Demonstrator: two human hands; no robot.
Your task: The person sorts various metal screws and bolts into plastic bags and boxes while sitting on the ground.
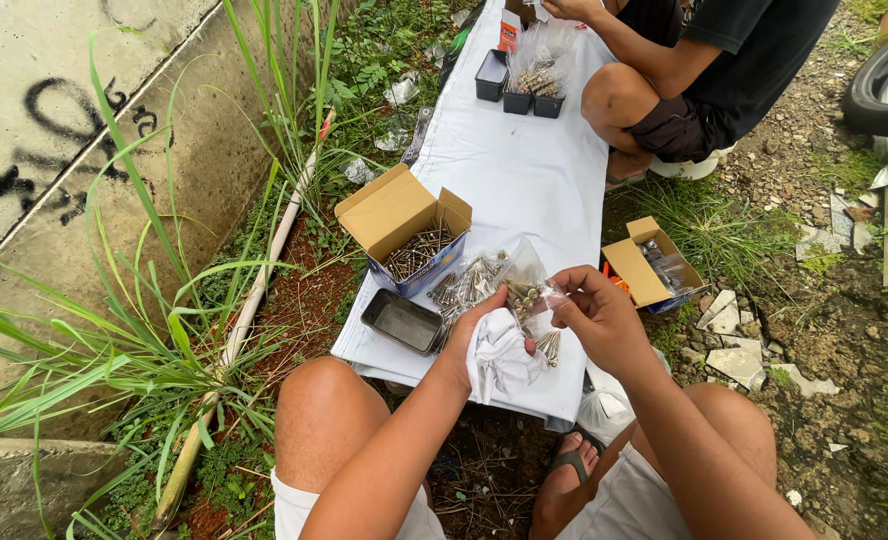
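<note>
The left hand [479,335] clutched a white cloth [504,365] while both grips pinched a small clear bag of screws [529,295] — the right hand [599,315] steadying its top — just above the white sheet [514,170], near the open cardboard box [409,235] and dark tray [402,322].

Soft, even daylight fills the scene, with only faint shadows under the cardboard box [404,228] and the knees. The white sheet [509,170] is the brightest area, nearly washed out far up. Focus is sharp throughout; wide-angle distortion bends the concrete wall [54,150] at left.
</note>
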